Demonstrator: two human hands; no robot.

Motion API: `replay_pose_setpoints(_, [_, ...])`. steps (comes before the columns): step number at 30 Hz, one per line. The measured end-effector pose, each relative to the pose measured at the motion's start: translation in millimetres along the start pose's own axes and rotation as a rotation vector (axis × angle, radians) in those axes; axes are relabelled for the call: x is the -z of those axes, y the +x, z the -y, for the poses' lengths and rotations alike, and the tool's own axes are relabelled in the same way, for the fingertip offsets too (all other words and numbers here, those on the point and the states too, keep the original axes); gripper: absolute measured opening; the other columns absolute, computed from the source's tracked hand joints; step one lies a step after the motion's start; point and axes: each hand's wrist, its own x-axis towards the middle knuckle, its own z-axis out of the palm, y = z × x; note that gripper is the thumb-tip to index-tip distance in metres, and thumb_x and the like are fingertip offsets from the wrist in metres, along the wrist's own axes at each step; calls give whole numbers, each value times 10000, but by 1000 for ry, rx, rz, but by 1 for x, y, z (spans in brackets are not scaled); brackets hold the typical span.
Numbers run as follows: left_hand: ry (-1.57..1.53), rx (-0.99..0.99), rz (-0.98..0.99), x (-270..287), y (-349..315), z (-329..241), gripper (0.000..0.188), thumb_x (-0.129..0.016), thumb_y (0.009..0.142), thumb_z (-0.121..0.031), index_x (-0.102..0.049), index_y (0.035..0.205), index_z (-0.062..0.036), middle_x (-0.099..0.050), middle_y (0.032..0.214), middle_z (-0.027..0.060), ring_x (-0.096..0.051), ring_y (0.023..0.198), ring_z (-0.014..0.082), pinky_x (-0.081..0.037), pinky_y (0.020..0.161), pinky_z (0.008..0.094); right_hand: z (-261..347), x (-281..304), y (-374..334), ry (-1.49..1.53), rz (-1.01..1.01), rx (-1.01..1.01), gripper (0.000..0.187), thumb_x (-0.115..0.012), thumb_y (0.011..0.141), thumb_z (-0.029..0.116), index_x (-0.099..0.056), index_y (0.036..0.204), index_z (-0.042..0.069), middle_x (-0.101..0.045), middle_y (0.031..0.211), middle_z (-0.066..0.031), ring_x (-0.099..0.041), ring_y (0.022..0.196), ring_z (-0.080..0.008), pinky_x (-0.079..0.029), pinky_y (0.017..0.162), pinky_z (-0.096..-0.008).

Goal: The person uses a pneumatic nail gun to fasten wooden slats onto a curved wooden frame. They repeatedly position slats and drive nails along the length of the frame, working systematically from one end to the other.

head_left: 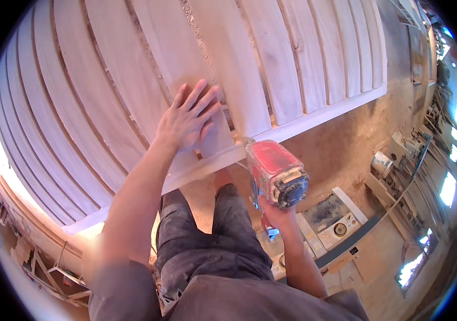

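Observation:
A wide panel of pale wooden slats (239,75) lies in front of me, with narrow gaps between the slats. My left hand (187,122) rests on one slat close to its near end, palm down and fingers spread. A long edge rail (319,117) runs across the slats' near ends. In my right hand (279,214) is a worn red nail gun (275,159), gripped by the handle. Its nose comes up to the edge rail, right of my left hand; whether it touches the wood I cannot tell. A blue fitting shows below the handle.
On the floor behind the nail gun stands a machine with a dial panel (341,229) and a dark grey bar (346,243). A white bucket (381,163) and stacked boards (400,198) lie to the right. Timber scraps (46,275) sit at lower left.

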Motion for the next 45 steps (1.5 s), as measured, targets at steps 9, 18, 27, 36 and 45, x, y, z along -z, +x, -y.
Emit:
replay_pose_setpoints(9, [-186,-149,-306,12,130,-49,372,-680,884,-195,-655,1239,-87,-569,1431,121,-396,1471,309,-238,1288,516,63,33,10,326,159,-169,540,-848,770,70,-652,1270,11,-719,1246,-109,-695,1157,-201,-546,979,-347])
replay_pose_setpoints(18, [-154,-130,-141,13,160,-55,235,-670,876,-203,-645,1081,-90,-685,1106,57,-525,1283,253,-243,1307,433,-4,38,-4,-87,177,160,492,-771,865,66,-621,1329,9,-685,1270,-128,-641,1217,-231,-496,1051,-387])
replay_pose_setpoints(27, [-92,-88,-180,13,162,-57,143,-704,814,-151,-616,904,-83,-648,1063,65,-514,1258,271,-275,1286,462,-48,53,33,649,246,-183,485,-750,913,230,-614,1353,80,-645,1376,-100,-576,1309,-243,-473,1106,-423])
replay_pose_setpoints(36, [-45,-53,-116,14,162,-58,160,-718,795,-174,-628,910,-108,-658,1095,45,-503,1272,271,-261,1281,470,18,87,60,645,139,-177,323,-837,765,192,-761,1056,74,-774,948,-167,-748,929,-384,-578,746,-440])
replay_pose_setpoints(45, [-65,-67,-192,9,166,-62,138,-712,814,-172,-645,913,-104,-657,1086,45,-501,1288,272,-266,1279,472,24,84,48,172,238,-21,497,-860,753,308,-715,1189,118,-764,997,-161,-703,959,-406,-531,815,-509])
